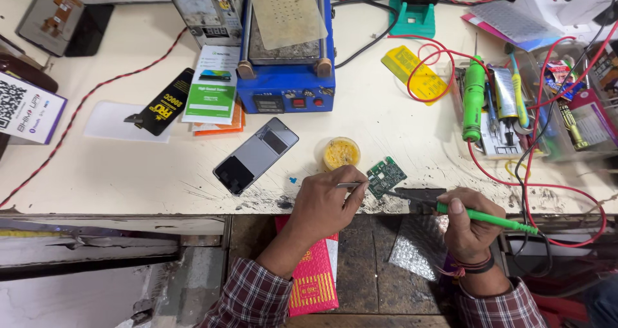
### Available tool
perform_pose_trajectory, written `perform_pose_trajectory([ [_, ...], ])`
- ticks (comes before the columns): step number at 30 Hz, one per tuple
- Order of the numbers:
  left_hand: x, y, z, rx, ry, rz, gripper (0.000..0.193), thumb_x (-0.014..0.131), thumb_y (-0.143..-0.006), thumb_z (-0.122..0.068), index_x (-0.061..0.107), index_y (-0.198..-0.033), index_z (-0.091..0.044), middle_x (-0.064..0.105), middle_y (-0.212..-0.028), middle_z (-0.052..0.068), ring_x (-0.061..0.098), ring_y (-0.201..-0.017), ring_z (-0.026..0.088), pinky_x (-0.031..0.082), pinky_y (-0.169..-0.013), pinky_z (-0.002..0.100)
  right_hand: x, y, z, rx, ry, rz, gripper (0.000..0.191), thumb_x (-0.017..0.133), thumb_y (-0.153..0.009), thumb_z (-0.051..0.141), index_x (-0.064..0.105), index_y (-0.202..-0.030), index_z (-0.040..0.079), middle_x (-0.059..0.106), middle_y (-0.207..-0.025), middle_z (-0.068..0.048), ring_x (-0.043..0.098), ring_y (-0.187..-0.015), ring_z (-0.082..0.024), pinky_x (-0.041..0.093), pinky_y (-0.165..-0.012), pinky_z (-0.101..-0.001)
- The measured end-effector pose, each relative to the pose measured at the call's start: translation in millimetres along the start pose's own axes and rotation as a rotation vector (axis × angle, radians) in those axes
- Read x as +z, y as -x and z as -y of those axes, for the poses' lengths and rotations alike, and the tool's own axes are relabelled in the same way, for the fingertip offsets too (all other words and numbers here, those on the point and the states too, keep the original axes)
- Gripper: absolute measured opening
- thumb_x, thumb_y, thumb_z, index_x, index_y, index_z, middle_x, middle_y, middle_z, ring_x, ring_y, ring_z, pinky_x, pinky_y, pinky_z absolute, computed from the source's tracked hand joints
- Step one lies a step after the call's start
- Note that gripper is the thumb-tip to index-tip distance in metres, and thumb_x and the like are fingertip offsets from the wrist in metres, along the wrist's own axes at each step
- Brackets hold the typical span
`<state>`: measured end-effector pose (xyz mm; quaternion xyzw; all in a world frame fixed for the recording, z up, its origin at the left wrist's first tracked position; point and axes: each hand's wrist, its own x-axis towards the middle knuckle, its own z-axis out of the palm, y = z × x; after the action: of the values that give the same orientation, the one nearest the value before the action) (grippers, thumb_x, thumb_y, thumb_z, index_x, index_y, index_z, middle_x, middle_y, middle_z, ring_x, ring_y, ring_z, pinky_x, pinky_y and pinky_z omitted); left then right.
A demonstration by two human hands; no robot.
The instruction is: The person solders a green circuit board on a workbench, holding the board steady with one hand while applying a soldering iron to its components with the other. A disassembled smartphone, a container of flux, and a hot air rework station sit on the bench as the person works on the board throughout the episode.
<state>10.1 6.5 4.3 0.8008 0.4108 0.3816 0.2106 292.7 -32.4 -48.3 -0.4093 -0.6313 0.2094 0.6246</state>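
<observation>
The small green circuit board (386, 176) sits right at the near edge of the white workbench (129, 173), tilted so its long axis runs from lower left to upper right. The left hand (325, 202) is closed around thin metal tweezers (353, 186), whose tips touch the board's left side. The right hand (468, 222) grips a green-handled soldering iron (476, 213) that lies nearly level, tip pointing left onto the board's lower edge, its red cord looping off to the right. Both wrists hang past the table edge.

Bare bench lies to the left of the hands; a phone (255, 155) lies slanted there, well clear of the board. Just behind the left hand stands a small round tub (340, 153), open, filled with yellow paste. The blue heating station (286, 51) stands further back. To the right, a clear tray (566, 109) is crammed with screwdrivers, tubes and tools, with another green tool (474, 96) beside it.
</observation>
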Motion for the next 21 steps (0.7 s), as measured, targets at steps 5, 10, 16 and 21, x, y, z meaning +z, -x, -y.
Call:
perform_pose_trajectory([
  [5,0,1,0,0.038,-0.011,-0.036,0.011,0.068,-0.099,-0.017,0.059,-0.101,-0.010,0.072,-0.087,0.005,0.075,-0.072,0.021,0.057,-0.062,0.038,1,1,-1,0.013,-0.003,-0.029,0.028,0.062,-0.108,0.020,0.066,-0.093,-0.003,0.070,-0.082,-0.014,0.063,-0.065,-0.013,0.052,-0.061,-0.0260],
  [10,-1,-1,-1,0.024,-0.007,-0.033,0.010,0.069,-0.098,-0.016,0.060,-0.099,-0.010,0.073,-0.086,0.006,0.075,-0.071,0.023,0.057,-0.062,0.038,2,-2,3,0.002,-0.029,-0.006,0.028,0.062,-0.106,0.021,0.066,-0.092,-0.003,0.070,-0.084,-0.013,0.064,-0.062,-0.013,0.052,-0.060,-0.0264],
  [16,-2,0,-2,0.034,0.014,-0.045,0.012,0.069,-0.098,-0.016,0.060,-0.097,-0.009,0.074,-0.088,0.005,0.075,-0.073,0.024,0.058,-0.063,0.038,3,-4,9,-0.006,0.006,0.003,0.029,0.061,-0.106,0.021,0.066,-0.092,-0.004,0.070,-0.084,-0.013,0.063,-0.064,-0.014,0.052,-0.063,-0.0278],
  [21,-2,1,-1,0.020,0.007,-0.031,0.010,0.069,-0.098,-0.016,0.062,-0.097,-0.010,0.073,-0.086,0.006,0.075,-0.072,0.024,0.058,-0.062,0.038,4,-4,10,0.047,-0.005,-0.031,0.029,0.062,-0.106,0.021,0.066,-0.092,-0.004,0.069,-0.083,-0.013,0.062,-0.066,-0.015,0.051,-0.062,-0.0284],
])
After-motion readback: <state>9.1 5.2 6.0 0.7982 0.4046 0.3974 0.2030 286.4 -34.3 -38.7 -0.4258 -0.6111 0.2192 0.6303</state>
